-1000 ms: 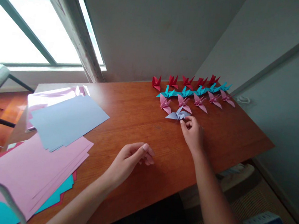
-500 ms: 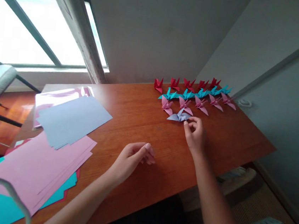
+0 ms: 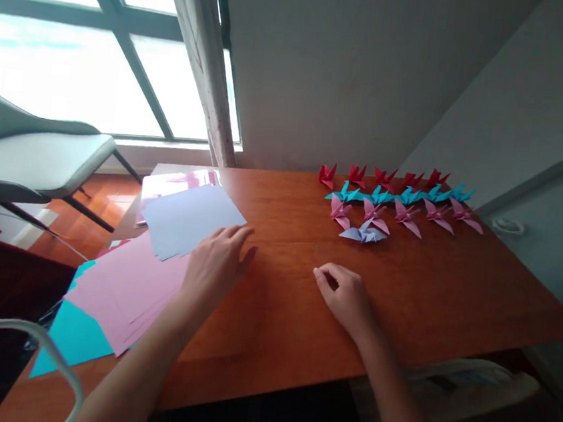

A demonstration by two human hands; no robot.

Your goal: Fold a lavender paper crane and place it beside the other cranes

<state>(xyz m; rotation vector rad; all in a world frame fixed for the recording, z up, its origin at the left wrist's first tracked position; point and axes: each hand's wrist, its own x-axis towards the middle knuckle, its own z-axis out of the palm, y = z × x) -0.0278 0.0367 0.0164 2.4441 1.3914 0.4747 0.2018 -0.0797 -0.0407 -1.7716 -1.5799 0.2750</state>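
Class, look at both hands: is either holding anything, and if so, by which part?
Nothing is visibly held: the left hand is near the lavender sheets, and the right hand is apart from the lavender crane.

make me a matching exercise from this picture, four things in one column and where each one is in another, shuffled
Things
1. red cranes
2. lavender crane
3. chair
4. left hand

Places
A. near the lavender sheets
B. by the window
C. in the row nearest the back wall
D. in front of the pink cranes

Pairs: 1-C, 2-D, 3-B, 4-A
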